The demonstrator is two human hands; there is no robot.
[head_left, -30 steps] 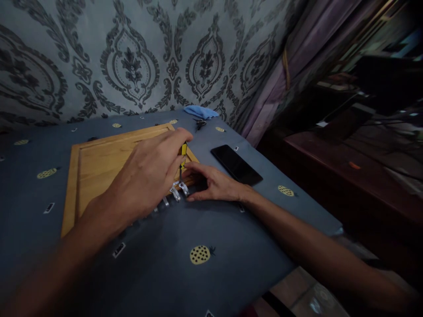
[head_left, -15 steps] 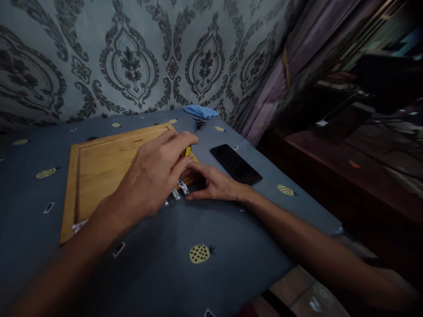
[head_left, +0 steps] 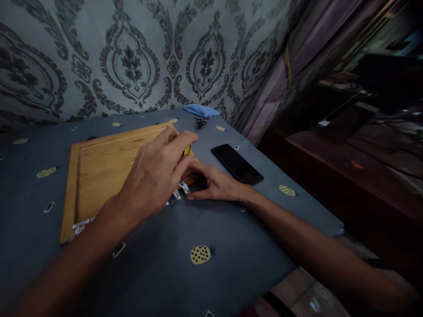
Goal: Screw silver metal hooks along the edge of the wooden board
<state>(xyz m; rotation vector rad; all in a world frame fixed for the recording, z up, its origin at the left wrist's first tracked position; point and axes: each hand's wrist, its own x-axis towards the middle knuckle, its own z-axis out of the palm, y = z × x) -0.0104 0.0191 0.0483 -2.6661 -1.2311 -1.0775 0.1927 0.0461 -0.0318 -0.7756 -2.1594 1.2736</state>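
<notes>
A wooden cabinet door [head_left: 109,176] with a raised frame lies flat on the table. My left hand [head_left: 157,165] is closed above its near right corner, around what looks like a screwdriver [head_left: 187,150]; only part of the yellow-and-black handle shows, and its tip is hidden. Below and to the right, my right hand [head_left: 218,182] pinches a silver metal hinge [head_left: 184,188] at the door's edge, its fingertips partly covered by the left hand. Beside it, another metal piece [head_left: 177,195] sticks out from the door. More metal hardware [head_left: 79,226] sits at the near left corner.
A black phone [head_left: 237,164] lies right of the door. Farther back are a small dark object [head_left: 200,122] and a blue cloth [head_left: 202,111] near the patterned wall. The table has a grey-blue cover [head_left: 148,264] with pineapple prints, and its edge runs along the right.
My left wrist and forearm have shifted slightly right, showing more of the hardware at the near left corner. The yellow handle has turned or tilted a little; my right hand keeps its place.
</notes>
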